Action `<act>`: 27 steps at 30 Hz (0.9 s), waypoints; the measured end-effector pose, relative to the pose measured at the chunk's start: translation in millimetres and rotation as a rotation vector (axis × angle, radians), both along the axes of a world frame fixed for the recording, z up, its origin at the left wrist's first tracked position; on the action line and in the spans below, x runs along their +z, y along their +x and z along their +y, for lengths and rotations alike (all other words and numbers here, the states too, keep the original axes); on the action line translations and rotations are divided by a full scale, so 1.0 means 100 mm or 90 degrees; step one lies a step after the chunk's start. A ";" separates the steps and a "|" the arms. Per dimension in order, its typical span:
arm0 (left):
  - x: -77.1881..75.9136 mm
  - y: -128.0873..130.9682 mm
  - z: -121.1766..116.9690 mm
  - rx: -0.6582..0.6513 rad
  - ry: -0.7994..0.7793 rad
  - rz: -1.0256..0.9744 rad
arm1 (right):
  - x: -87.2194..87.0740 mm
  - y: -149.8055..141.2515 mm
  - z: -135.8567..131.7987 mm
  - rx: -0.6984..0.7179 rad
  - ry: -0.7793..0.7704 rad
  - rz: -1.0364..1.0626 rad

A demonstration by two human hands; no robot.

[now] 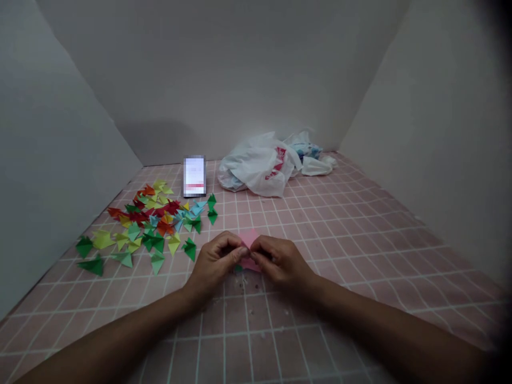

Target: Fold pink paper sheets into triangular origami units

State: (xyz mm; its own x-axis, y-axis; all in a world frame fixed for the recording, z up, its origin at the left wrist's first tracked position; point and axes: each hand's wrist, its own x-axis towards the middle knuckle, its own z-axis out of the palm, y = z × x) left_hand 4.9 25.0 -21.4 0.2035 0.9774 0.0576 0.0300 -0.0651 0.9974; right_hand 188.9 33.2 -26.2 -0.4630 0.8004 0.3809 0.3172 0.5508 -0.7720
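Note:
Both hands meet at the middle of the view around a piece of pink paper (248,236). My left hand (218,260) pinches its left side between thumb and fingers. On the other side, my right hand (282,260) is closed on the paper with thumb and forefinger. Parts of the pink sheet show above and below the fingertips; the rest is hidden behind them. A bit of green (238,268) peeks out just below the left fingers. Small scraps (252,311) lie on the surface under the hands.
To the left, many folded paper pieces (153,241) in green, yellow, red, orange and blue lie spread out. Behind them stands a phone (194,177) with a lit, blurred screen. A white plastic bag (262,165) rests near the back wall. Pink checked cloth (360,240) covers the surface.

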 end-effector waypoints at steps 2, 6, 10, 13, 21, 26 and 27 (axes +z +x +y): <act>-0.01 -0.01 0.00 0.006 -0.011 -0.012 | -0.01 0.00 -0.01 0.003 0.034 -0.020; -0.03 -0.01 0.00 -0.001 -0.098 -0.043 | -0.02 0.01 -0.01 -0.011 0.042 -0.026; 0.00 0.02 -0.01 0.006 -0.108 -0.036 | -0.01 0.00 -0.01 -0.008 0.059 -0.028; 0.02 0.02 -0.02 0.021 -0.083 -0.052 | 0.02 0.00 -0.02 -0.015 0.054 0.009; 0.01 0.03 -0.03 0.033 -0.023 -0.059 | 0.05 0.01 -0.04 -0.039 0.049 0.082; 0.00 0.02 -0.04 0.020 0.030 -0.059 | 0.08 0.01 -0.04 -0.016 0.036 0.089; 0.00 0.02 -0.04 0.017 0.040 -0.054 | 0.08 0.01 -0.04 -0.017 0.021 0.091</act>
State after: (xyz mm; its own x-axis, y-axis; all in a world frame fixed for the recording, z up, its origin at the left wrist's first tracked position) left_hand 7.0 21.4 -20.9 0.1685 0.9764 0.1354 -0.0518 -0.1284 0.9904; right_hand 190.0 29.5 -18.1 -0.3814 0.7971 0.4681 0.2198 0.5700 -0.7917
